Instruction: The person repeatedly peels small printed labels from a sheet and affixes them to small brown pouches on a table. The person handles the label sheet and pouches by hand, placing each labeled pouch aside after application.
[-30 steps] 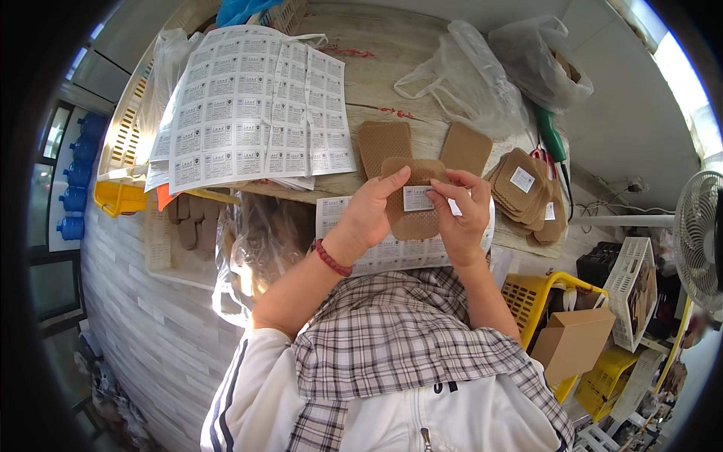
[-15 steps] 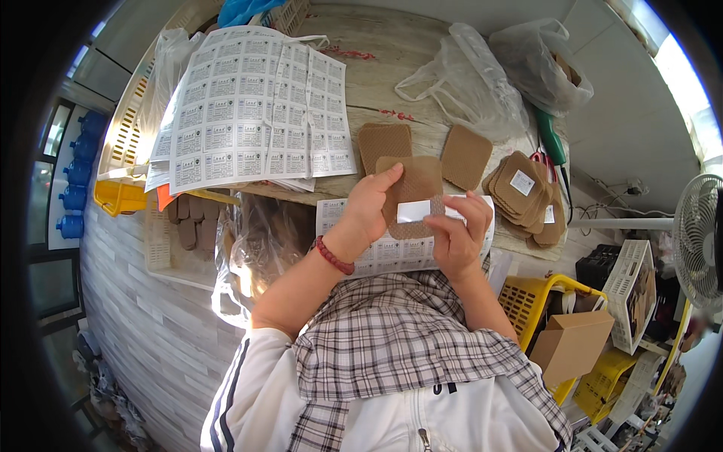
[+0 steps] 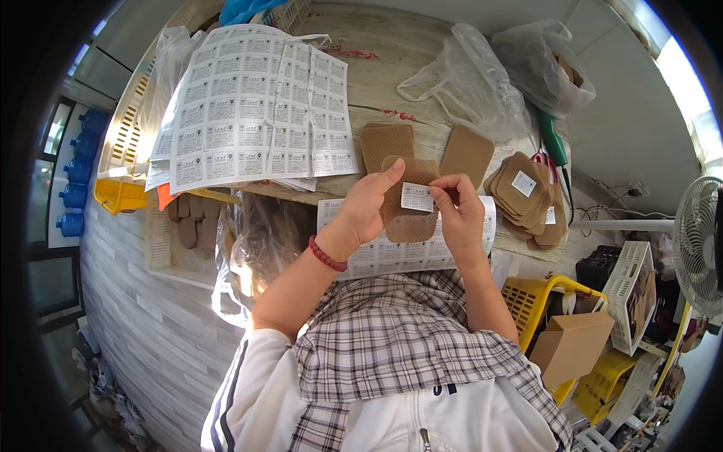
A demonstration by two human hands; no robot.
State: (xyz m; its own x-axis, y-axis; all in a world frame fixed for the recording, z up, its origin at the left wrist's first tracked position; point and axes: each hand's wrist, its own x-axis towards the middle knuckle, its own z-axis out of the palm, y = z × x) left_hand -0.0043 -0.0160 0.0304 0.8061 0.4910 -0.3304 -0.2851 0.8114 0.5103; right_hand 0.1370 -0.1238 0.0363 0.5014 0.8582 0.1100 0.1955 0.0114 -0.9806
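Observation:
My left hand point(image 3: 367, 205) grips a brown, round-cornered textured pad point(image 3: 398, 217) by its left side, thumb on top. Its lower part has a shiny, see-through look. A small white printed label point(image 3: 416, 197) lies over the pad's middle, and my right hand point(image 3: 462, 218) pinches its right edge between thumb and fingertips. Whether the label touches the pad all over, I cannot tell. Below both hands a sheet of labels point(image 3: 361, 260) rests near my lap. Just beyond are a stack of brown pads point(image 3: 386, 143) and another brown pad point(image 3: 467, 154).
Large label sheets point(image 3: 226, 105) cover the table's left. To the right sits a pile of pads point(image 3: 512, 196), some labelled, near red-handled scissors point(image 3: 544, 160) and a green-handled tool point(image 3: 552, 135). Plastic bags point(image 3: 482, 83) lie behind. A yellow basket point(image 3: 520, 301) and fan point(image 3: 700, 245) stand right.
The label has turned over from its blank side to its printed side and moved slightly up the pad. My right hand has risen and now pinches the label's right edge.

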